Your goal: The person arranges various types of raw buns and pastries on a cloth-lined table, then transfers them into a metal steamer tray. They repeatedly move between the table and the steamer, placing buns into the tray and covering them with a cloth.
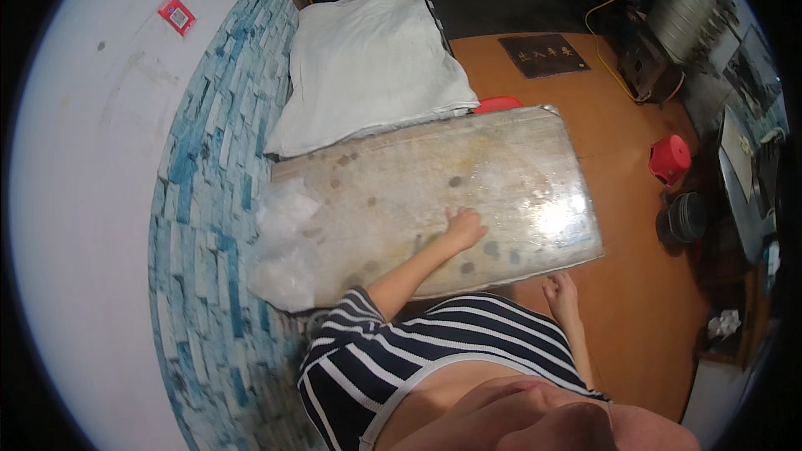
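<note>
A worn rectangular table [401, 200] stands before me, its top stained with dark spots and shiny under the light at the right end. My left hand [465, 227] is low over the middle of the tabletop, palm down with the fingers bent; no object shows in it. My right hand [559, 288] hangs just off the table's near right corner, fingers loosely curled and holding nothing visible. Crumpled translucent plastic [288, 241] lies at the table's left end by the wall. Beyond the far edge, a white cloth [379, 69] covers a piece of furniture.
A brick-patterned blue and white wall [207, 200] borders the left side. On the orange floor [626, 200] to the right are a red plastic stool [670, 160] and dark round containers [686, 217]. A dark mat [544, 56] and a yellow cable [604, 69] lie farther back.
</note>
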Available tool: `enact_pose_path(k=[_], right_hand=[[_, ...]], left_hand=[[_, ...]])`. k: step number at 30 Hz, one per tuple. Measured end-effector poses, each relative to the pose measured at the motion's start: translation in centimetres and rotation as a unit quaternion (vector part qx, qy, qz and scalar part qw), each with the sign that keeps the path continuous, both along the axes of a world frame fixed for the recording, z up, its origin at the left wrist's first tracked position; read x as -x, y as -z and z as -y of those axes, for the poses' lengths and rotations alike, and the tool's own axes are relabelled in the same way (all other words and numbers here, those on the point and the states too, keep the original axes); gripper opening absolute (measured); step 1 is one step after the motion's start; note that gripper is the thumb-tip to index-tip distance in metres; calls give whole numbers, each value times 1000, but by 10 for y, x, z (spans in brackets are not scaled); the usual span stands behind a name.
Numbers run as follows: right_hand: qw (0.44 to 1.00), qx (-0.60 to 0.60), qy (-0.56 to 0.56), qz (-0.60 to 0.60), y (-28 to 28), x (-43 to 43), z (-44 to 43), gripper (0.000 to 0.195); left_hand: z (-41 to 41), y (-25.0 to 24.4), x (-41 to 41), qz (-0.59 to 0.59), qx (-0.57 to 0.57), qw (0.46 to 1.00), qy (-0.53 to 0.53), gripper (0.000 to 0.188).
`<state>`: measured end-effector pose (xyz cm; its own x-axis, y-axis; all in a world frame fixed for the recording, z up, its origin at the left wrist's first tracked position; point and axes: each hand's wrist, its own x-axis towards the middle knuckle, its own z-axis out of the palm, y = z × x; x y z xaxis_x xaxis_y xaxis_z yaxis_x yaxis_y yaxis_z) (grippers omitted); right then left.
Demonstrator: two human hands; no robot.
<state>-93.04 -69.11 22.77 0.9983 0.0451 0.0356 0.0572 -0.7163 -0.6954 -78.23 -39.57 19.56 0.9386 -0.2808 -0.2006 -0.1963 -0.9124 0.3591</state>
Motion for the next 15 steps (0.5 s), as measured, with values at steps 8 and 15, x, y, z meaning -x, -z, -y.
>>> enact_pose_path(k=[8,15], right_hand=[[984,-21,154,-83,45,112,235,23],[963,-75,244,-86,31,146,384,21]], left_hand=[[274,16,47,-102,3,990,97,41],[420,19,67,-202,-22,967,153,49]])
